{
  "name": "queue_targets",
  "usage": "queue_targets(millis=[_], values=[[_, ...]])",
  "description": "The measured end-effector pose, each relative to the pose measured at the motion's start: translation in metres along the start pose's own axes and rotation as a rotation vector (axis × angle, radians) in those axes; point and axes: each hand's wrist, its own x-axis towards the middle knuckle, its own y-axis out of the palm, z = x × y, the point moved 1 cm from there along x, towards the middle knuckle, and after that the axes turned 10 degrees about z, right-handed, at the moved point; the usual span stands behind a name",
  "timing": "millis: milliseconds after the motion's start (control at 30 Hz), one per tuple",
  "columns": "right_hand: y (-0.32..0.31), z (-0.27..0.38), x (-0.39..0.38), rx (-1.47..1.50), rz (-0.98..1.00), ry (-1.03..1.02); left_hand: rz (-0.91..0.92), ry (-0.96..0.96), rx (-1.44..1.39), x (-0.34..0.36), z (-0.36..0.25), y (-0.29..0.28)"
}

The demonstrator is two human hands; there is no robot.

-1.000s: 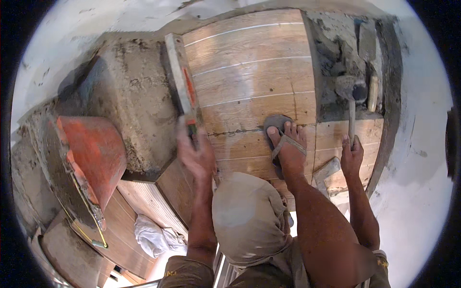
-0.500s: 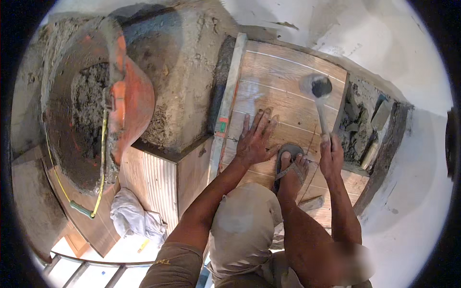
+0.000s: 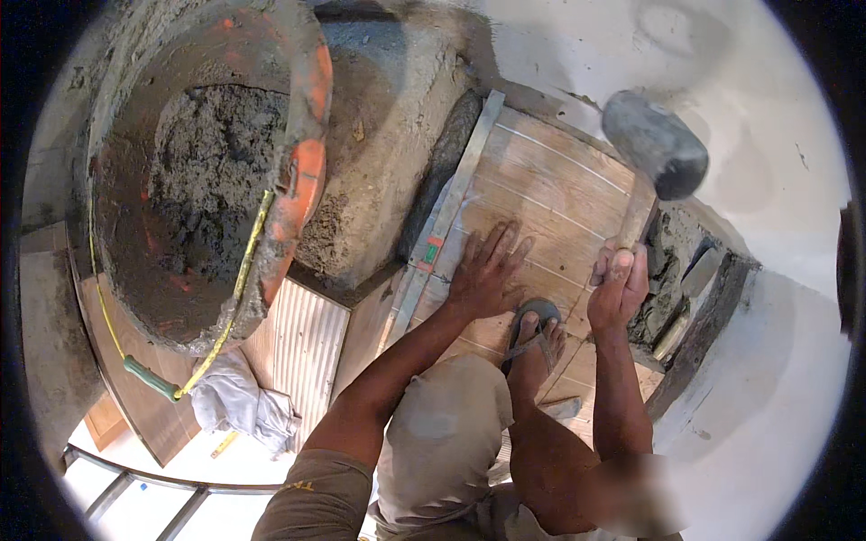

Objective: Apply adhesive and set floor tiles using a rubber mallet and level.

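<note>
My left hand point(image 3: 489, 275) lies flat with fingers spread on a wood-look tile point(image 3: 557, 203) with pale lines. My right hand point(image 3: 620, 284) is closed round the handle of a rubber mallet point(image 3: 657, 144). The mallet's grey and black head is raised above the tile's far right corner, apart from it. Along the tile's left edge lies a spirit level point(image 3: 448, 216) with a green vial. Just in front of my left hand, my sandalled foot point(image 3: 532, 347) rests on the tiles.
To the left stands a large orange, mortar-crusted tub point(image 3: 311, 171) holding wet mortar point(image 3: 216, 135). A yellow rope with a green handle point(image 3: 152, 379) hangs over it. A trowel point(image 3: 672, 335) lies in mortar right of the tile. A grey cloth point(image 3: 236, 397) sits below the tub.
The mallet has come up off the tile, nearer to me and further right, with my right hand round its handle. My left hand stays flat on the tile. The whole view has shifted slightly.
</note>
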Motion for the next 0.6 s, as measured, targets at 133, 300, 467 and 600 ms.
queue_targets(millis=[133,300,467,600], values=[[-0.004,-0.02,0.002,0.049,-0.014,-0.131,-0.073,0.055,0.008,0.04,0.012,-0.014],[-0.02,-0.116,0.005,-0.776,0.264,0.159,-0.134,0.019,-0.067,0.075,0.009,-0.012],[0.007,-0.074,0.007,-0.514,0.216,0.076,-0.088,-0.024,0.0,0.066,0.015,-0.015],[0.002,-0.088,0.024,-0.675,0.262,0.105,-0.027,-0.061,0.048,0.076,0.006,-0.017]])
